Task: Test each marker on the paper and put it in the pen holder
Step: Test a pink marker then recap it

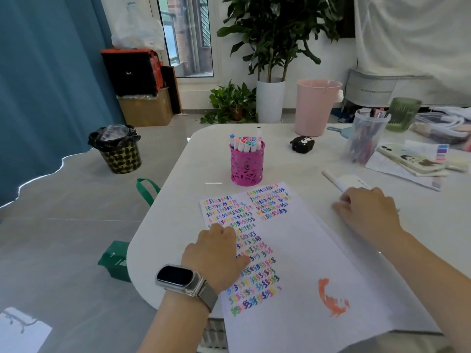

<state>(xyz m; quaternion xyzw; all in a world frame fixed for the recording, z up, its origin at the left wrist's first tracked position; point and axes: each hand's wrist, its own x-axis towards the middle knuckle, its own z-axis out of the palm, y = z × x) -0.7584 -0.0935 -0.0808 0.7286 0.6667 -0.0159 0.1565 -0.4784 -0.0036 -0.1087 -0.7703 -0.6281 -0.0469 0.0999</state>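
Observation:
A white sheet of paper (303, 253) lies in front of me on the white table (204, 174), covered with rows of small coloured squiggles and one orange smear (331, 299). My left hand (216, 248), with a watch on its wrist, rests on the sheet's left part and holds nothing. Behind the paper stands a magenta mesh pen holder (246, 169) with several capped markers (245, 144) in it. A white marker (333, 180) lies to the right of the paper. My right hand (369, 210) is over its near end, fingers curled around it and blurred.
A clear plastic cup of pens (365, 138), a green glass (402, 114), a small black case (302, 143), a pink bin (317, 107) and a stack of booklets (413, 161) fill the table's right and back. A white card (354, 180) lies beside the marker.

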